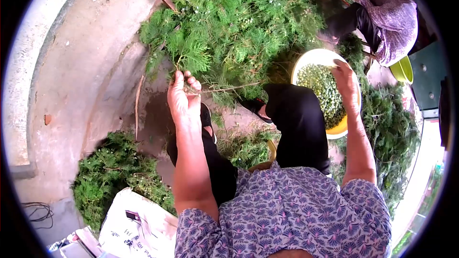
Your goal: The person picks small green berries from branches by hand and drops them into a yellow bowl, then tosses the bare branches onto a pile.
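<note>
My left hand is raised in front of my left knee, its fingers closed on a green leafy sprig whose brown stem runs off to the right. Beyond it rises a big heap of green branches. On the right, a white-rimmed yellow basin holds many small pale green berries. My right hand hangs over the basin's right side, palm toward the berries; its fingers are bent, and whether anything lies between them is too small to tell.
Another person in a patterned top sits at the upper right, near a green-yellow basin. More branches lie at the lower left and right. A white sack bears a small dark device. A wall stands left.
</note>
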`<state>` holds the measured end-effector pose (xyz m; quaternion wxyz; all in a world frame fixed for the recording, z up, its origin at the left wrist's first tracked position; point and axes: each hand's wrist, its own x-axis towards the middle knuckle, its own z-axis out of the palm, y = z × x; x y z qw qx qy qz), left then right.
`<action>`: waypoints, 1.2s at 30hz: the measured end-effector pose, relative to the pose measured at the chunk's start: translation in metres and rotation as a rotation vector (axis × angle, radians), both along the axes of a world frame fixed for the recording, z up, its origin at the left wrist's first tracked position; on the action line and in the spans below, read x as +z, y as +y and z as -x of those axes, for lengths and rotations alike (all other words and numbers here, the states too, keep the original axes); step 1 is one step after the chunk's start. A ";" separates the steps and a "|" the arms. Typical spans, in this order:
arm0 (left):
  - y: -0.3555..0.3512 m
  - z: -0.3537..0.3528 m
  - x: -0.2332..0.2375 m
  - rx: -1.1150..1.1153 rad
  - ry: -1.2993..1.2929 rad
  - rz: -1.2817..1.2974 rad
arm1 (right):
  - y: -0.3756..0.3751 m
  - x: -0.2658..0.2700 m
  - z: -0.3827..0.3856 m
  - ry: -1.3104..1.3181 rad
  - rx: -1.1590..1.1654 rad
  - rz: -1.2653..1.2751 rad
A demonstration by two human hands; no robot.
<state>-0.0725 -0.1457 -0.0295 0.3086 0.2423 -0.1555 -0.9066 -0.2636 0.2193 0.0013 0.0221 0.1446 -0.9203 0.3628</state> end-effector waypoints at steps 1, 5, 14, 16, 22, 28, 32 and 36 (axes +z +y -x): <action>0.008 -0.007 -0.003 -0.006 0.012 0.037 | -0.017 0.005 -0.017 0.030 0.143 0.041; 0.044 -0.043 -0.005 -0.029 0.036 0.019 | -0.086 0.034 -0.105 0.166 0.759 0.042; 0.054 -0.101 0.003 -0.007 0.001 0.042 | -0.083 0.030 -0.165 0.068 0.944 0.055; 0.049 -0.093 0.008 0.055 0.009 0.041 | -0.064 0.041 -0.154 0.226 0.873 0.107; 0.033 -0.065 0.014 0.187 -0.143 0.158 | 0.056 0.037 -0.108 -0.074 -0.053 0.076; 0.018 -0.044 0.001 0.094 -0.149 0.124 | 0.316 -0.095 -0.094 0.360 -0.796 -0.265; 0.022 -0.020 0.001 -0.002 -0.035 0.143 | 0.330 -0.139 -0.130 0.094 -0.865 -0.457; 0.049 0.015 0.023 -0.088 -0.113 0.285 | 0.217 -0.164 -0.105 -0.089 -0.477 -0.412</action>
